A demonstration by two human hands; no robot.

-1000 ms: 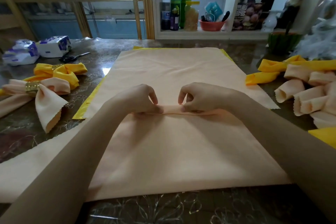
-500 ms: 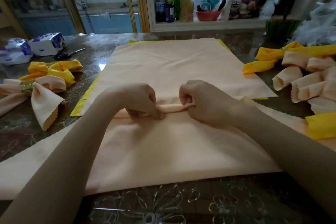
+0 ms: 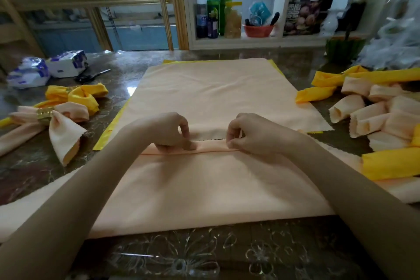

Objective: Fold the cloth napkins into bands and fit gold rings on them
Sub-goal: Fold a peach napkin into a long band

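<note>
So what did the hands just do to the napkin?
The left hand and right hand kept pinching the napkin. Its fold went from a thin pinch to a fat roll, and now lies as a flat band. The ringed napkins and rolls at the sides stayed put.

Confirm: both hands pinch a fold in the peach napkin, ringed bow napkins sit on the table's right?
Wrong side. In the head view the left hand and right hand do pinch a fold in the peach napkin, but the ringed bow napkins sit on the left of the table.
</note>
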